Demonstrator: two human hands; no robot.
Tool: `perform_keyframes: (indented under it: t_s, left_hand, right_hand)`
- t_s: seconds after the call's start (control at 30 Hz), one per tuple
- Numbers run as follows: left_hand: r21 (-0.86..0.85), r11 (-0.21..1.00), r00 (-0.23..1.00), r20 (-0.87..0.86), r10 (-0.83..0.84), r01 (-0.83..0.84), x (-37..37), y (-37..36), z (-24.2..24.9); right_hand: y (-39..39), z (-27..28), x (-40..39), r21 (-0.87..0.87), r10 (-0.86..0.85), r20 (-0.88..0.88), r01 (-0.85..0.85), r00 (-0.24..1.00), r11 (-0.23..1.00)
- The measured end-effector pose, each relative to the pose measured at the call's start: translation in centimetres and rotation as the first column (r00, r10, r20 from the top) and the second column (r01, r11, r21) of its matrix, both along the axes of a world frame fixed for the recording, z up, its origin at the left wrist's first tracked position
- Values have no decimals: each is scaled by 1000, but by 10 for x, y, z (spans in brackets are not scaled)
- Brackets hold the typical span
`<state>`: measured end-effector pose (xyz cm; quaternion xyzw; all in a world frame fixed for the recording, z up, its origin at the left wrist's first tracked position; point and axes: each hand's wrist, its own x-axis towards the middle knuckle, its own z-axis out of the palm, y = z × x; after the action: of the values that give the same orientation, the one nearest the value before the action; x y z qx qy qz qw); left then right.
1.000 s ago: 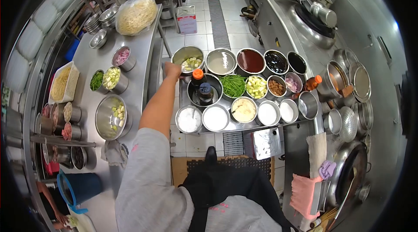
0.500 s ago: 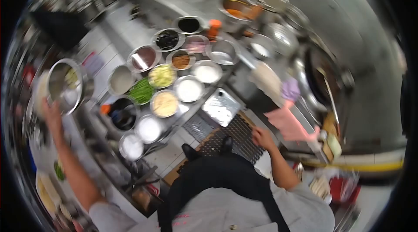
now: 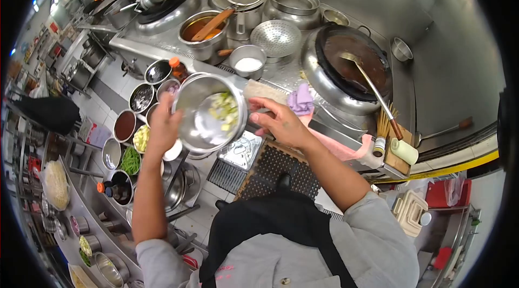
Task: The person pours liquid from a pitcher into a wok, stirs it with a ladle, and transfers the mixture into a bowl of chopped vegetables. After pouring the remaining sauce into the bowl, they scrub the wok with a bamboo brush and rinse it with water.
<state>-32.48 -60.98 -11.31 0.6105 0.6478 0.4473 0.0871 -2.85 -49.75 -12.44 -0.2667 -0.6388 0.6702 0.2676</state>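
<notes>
A steel mixing bowl (image 3: 192, 135) is tilted toward me in front of my chest, with chopped pale-green vegetable pieces (image 3: 224, 110) along its right inside. My left hand (image 3: 166, 126), slightly blurred, grips the bowl's left rim. At the opposite side is my right hand (image 3: 281, 123), its thumb and fingers apart and fingertips right at the rim. Behind the bowl stands a small pot of white contents (image 3: 247, 65). To its left is a cluster of ingredient containers, among them cut green vegetable (image 3: 130, 161) and a dark red one (image 3: 125, 126).
At the right, a wok (image 3: 351, 55) of brown liquid has a ladle (image 3: 373, 80) in it. A pot of orange-red liquid (image 3: 201, 31) and a perforated strainer (image 3: 275, 38) stand on the stove. A purple cloth (image 3: 300, 100) and a pink cloth (image 3: 340, 147) lie along the counter edge.
The bowl has moved from the far left to in front of me, carried by my left hand. My right hand has risen from low on the right to the bowl's right side. The view has turned right.
</notes>
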Motion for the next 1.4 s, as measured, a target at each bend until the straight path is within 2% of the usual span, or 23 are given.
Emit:
perform_keyframes:
  t_s: [0.07,0.1,0.17,0.27,0.3,0.4,0.47,0.5,0.7,0.8,0.83,0.9,0.93,0.97,1.07,1.2,1.23,1.33,1.37,1.4]
  left_hand:
    - [-31,999,998,-65,7,-9,42,59,0]
    - [-27,999,1000,-16,19,-19,62,86,-1]
    - [-19,999,996,76,37,-35,95,135,-1]
    - [20,1000,993,118,-7,5,131,190,-2]
    - [42,999,998,66,-10,8,139,207,-1]
    - [22,999,992,115,-47,45,157,241,4]
    - [26,999,993,112,-42,40,157,266,2]
    - [19,999,993,108,-39,37,158,275,5]
    - [69,998,1000,7,-9,8,154,348,23]
    - [43,996,972,219,-82,74,131,391,17]
    - [27,995,902,422,-95,92,128,401,17]
    - [103,995,937,346,-48,13,110,421,22]
    - [120,992,941,337,6,-49,108,430,29]
    - [112,983,960,257,114,-146,108,437,35]
    - [88,981,969,194,151,-171,77,495,-12]
    - [-313,919,913,251,322,-239,59,553,-95]
    - [-301,899,926,103,363,-319,55,564,-119]
    - [-430,834,893,121,433,-346,72,564,-138]
    - [-495,815,851,244,465,-303,79,559,-140]
    - [-459,832,861,235,451,-311,77,558,-154]
  right_hand:
    - [36,11,22,45,-62,68,59,996,997]
    - [59,7,34,-17,-116,33,117,993,993]
    - [96,0,57,-8,-230,26,231,973,973]
    - [155,-13,84,-55,-371,28,372,928,927]
    - [170,-11,93,-92,-373,33,375,927,923]
    - [211,-14,113,-188,-360,80,369,929,910]
    - [237,-26,120,-226,-325,87,336,942,914]
    - [243,-24,118,-311,-353,40,347,935,885]
    - [288,-43,90,-362,-422,15,399,906,843]
    - [306,-46,79,-353,-489,58,476,870,805]
    - [310,-46,78,-350,-513,86,508,854,787]
    - [322,-66,80,-361,-517,124,524,847,772]
    - [324,-75,83,-372,-524,119,527,843,764]
    - [323,-84,86,-377,-528,116,529,842,760]
    - [299,-74,89,-392,-525,136,532,840,750]
    - [283,-77,105,-412,-498,121,500,859,762]
    - [280,-76,110,-406,-496,113,495,861,768]
    - [279,-60,121,-371,-496,111,499,861,783]
    - [278,-57,124,-360,-493,115,499,862,788]
    - [279,-57,126,-321,-494,135,510,859,798]
